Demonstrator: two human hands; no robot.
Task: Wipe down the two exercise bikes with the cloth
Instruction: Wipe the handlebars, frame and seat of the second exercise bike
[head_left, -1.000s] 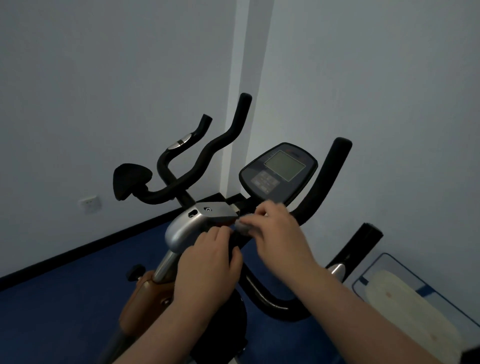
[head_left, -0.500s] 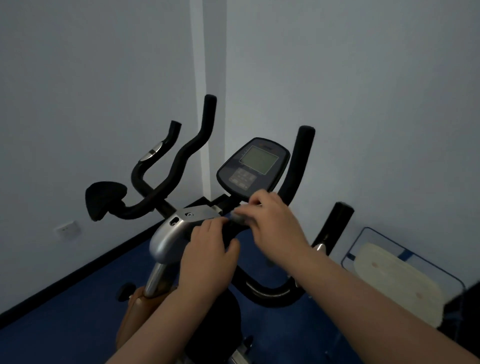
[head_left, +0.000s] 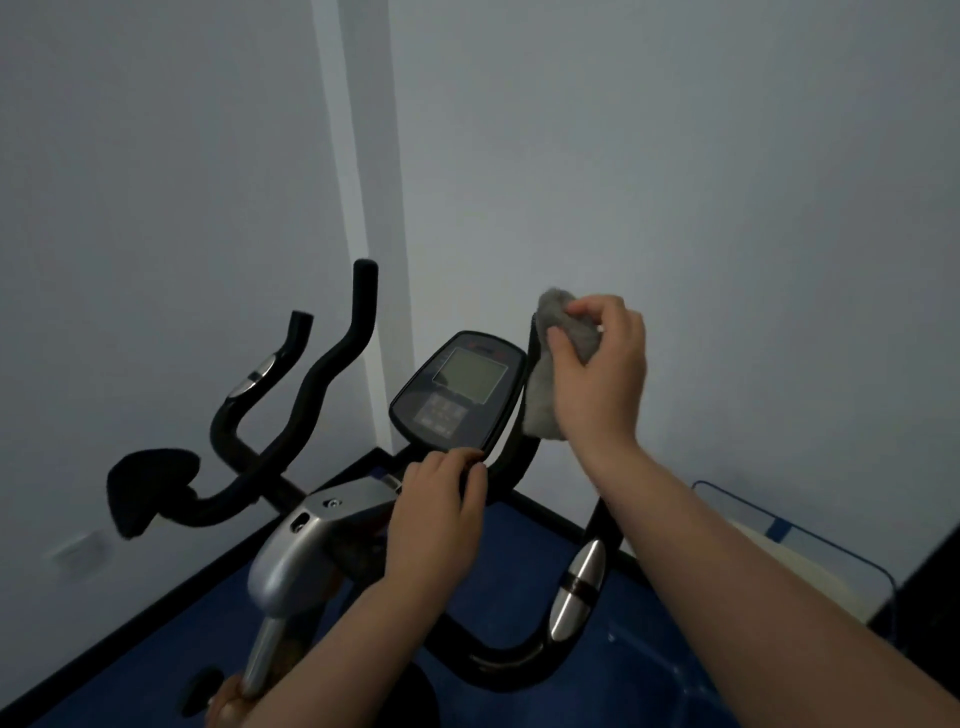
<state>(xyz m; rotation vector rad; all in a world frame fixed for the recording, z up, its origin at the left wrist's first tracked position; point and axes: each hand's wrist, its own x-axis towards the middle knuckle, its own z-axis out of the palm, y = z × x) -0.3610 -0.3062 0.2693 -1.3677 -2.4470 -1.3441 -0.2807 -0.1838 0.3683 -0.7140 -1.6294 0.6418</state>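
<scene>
An exercise bike stands in front of me with black handlebars (head_left: 332, 364), a grey console (head_left: 457, 389) and a silver stem cover (head_left: 311, 535). My right hand (head_left: 597, 374) is shut on a grey cloth (head_left: 545, 395), wrapped around the upper end of the right upright handlebar beside the console. My left hand (head_left: 436, 514) rests on the black bar just below the console, fingers curled over it. The right handlebar's lower loop with its silver sensor (head_left: 576, 587) shows beneath my right forearm. Only one bike is in view.
White walls meet in a corner behind the bike. The floor (head_left: 156, 654) is blue with a black skirting strip. A wall socket (head_left: 78, 551) sits low at left. A pale board in a blue-edged frame (head_left: 810, 561) leans at the right.
My right hand has lifted from the stem below the console up to the top of the right handlebar, and the cloth now shows. The left hand slid slightly toward the console.
</scene>
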